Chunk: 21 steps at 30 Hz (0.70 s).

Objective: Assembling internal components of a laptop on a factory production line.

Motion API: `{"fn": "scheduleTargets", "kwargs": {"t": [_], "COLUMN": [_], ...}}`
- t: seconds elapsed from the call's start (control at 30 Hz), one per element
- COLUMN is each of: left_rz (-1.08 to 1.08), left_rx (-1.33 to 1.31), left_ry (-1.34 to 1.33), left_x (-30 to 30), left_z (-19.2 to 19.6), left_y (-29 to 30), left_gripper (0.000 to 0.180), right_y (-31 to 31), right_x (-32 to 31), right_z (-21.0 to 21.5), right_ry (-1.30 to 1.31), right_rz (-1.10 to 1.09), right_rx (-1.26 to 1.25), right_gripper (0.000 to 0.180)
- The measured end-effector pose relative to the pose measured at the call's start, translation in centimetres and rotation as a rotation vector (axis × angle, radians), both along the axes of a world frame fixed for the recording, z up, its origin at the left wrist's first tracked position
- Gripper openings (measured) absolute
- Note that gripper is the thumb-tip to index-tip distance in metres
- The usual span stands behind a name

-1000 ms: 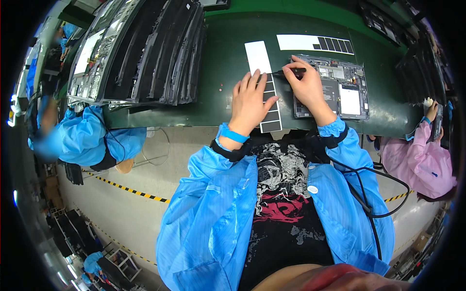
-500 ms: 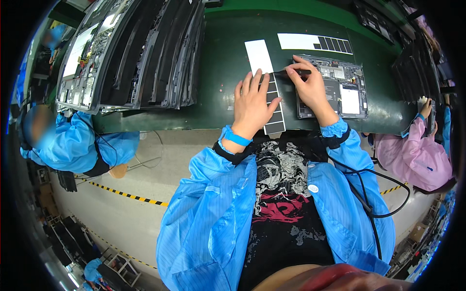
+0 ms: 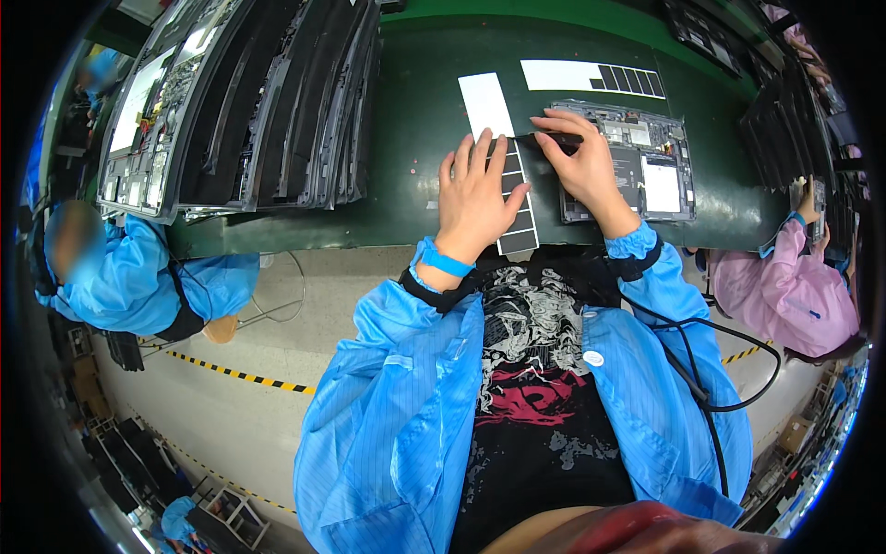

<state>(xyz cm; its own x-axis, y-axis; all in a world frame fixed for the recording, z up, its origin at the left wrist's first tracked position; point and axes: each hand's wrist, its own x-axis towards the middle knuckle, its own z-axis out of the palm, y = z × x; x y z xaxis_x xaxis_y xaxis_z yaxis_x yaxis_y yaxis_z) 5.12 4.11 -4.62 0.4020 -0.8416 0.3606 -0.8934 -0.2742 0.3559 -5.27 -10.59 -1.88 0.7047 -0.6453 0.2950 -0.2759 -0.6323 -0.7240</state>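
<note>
On the green table, a white sheet (image 3: 484, 100) with a row of black rectangular stickers lies lengthwise in front of me. My left hand (image 3: 472, 201) rests flat on it, fingers spread, covering part of the stickers. Just to its right, my right hand (image 3: 591, 175) is closed in a pinch on a dark, slim tool that looks like tweezers (image 3: 568, 140). The tool's tip points left at the sheet's edge, by my left fingertips. A small dark patch shows at that tip; whether it is a lifted sticker is unclear. Beneath my right hand lies an open laptop base (image 3: 666, 137), its inner parts exposed.
A second white sheet (image 3: 559, 76) with black stickers lies beyond the laptop base. Laptop bases (image 3: 277, 120) stand in a tall row at the left. More dark panels (image 3: 784, 129) stand at the right. One person in blue sits left, another in pink right.
My right hand has shifted slightly left with the tool, and a dark patch now shows beside its tip. My left hand stays flat on the sheet. The whole view has shifted a little.
</note>
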Motion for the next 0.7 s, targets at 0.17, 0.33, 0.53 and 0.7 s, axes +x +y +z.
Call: {"fn": "scheduleTargets", "kwargs": {"t": [0.17, 0.33, 0.53, 0.7], "left_rz": [0.011, -0.001, 0.0, -0.21], "left_rx": [0.007, 0.02, 0.075, -0.09], "left_ry": [-0.012, -0.003, -0.041, 0.164], "left_x": [0.0, -0.1, -0.2, -1.5], "left_z": [0.0, 0.0, 2.1, 3.7], "left_y": [-0.2, -0.3, -1.5, -4.2], "left_gripper": [0.062, 0.061, 0.045, 0.036], "right_y": [-0.6, -1.2, -7.0, -9.4], "right_x": [0.0, -1.6, -6.7, -8.1], "right_z": [-0.5, 0.6, 1.2, 1.7], "right_ry": [-0.174, -0.306, -0.308, -0.25], "right_rz": [0.06, 0.07, -0.082, -0.116], "right_rx": [0.258, 0.611, 0.564, 0.653], "right_gripper": [0.021, 0.024, 0.025, 0.028]}}
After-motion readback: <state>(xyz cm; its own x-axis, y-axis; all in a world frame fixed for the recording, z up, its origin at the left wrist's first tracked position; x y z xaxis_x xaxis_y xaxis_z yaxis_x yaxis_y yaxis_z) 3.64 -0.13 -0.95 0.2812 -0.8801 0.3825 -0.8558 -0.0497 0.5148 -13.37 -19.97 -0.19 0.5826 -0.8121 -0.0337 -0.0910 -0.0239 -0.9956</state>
